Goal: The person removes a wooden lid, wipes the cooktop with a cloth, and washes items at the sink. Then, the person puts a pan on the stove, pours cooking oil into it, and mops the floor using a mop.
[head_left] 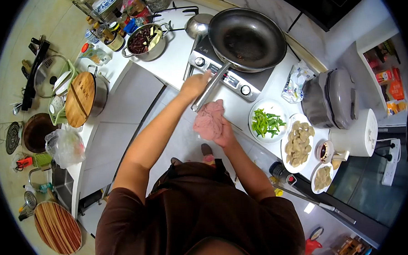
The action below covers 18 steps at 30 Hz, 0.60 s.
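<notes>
My left hand (195, 86) reaches to the front control panel of the induction cooker (206, 64), one finger stretched toward its buttons and the others partly curled. It holds nothing I can see. On the cooker stands a dark wok (248, 38), a few reddish bits in its bottom, its long metal handle (211, 87) pointing toward me beside my left hand. In my right hand (225, 134) is a bunched pink cloth (209, 120), held just below the handle's end over the counter's front edge.
Right of the cooker are a plate of sliced green peppers (267, 123), a plate of pale sliced food (299, 143) and a smaller plate (321, 178). To the left stand a pot of dried chilies (146, 43), several bottles (108, 38) and a wooden-lidded pot (81, 99).
</notes>
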Each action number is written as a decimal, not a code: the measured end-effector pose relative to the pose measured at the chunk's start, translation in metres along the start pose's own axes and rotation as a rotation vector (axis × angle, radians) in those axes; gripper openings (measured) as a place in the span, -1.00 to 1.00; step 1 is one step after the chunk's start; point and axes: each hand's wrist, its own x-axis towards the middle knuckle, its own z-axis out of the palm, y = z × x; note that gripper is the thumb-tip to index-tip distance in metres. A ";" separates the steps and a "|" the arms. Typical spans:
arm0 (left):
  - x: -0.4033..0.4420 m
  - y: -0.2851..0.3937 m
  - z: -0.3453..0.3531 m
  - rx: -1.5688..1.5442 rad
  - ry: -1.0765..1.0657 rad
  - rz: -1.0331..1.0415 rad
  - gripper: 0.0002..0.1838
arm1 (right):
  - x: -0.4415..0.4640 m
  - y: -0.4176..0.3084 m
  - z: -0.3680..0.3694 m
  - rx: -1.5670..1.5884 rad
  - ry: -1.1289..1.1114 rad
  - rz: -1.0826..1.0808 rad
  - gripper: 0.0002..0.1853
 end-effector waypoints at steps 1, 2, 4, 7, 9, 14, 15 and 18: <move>0.013 -0.006 -0.005 0.010 0.019 -0.009 -0.38 | 0.000 0.000 0.002 -0.008 0.029 -0.001 -0.46; 0.025 -0.012 -0.008 0.204 0.138 0.060 -0.34 | -0.001 0.000 0.004 -0.012 0.049 0.019 -0.48; 0.035 -0.005 -0.015 0.305 0.224 0.064 -0.37 | -0.005 0.001 0.013 -0.020 0.089 0.055 -0.51; 0.057 0.004 -0.012 0.336 0.283 0.120 -0.46 | -0.010 0.007 0.001 0.044 0.119 0.066 -0.57; 0.071 0.005 -0.005 0.406 0.280 0.160 -0.51 | -0.014 0.006 -0.009 0.075 0.086 0.113 -0.57; 0.084 -0.010 0.004 0.563 0.314 0.294 -0.63 | -0.024 0.005 -0.014 0.070 0.199 0.101 -0.57; 0.083 -0.009 0.003 0.567 0.328 0.326 -0.64 | -0.025 0.004 -0.008 0.071 0.205 0.107 -0.56; 0.078 -0.005 0.002 0.608 0.310 0.353 -0.71 | -0.020 0.005 -0.034 0.085 0.185 0.147 -0.55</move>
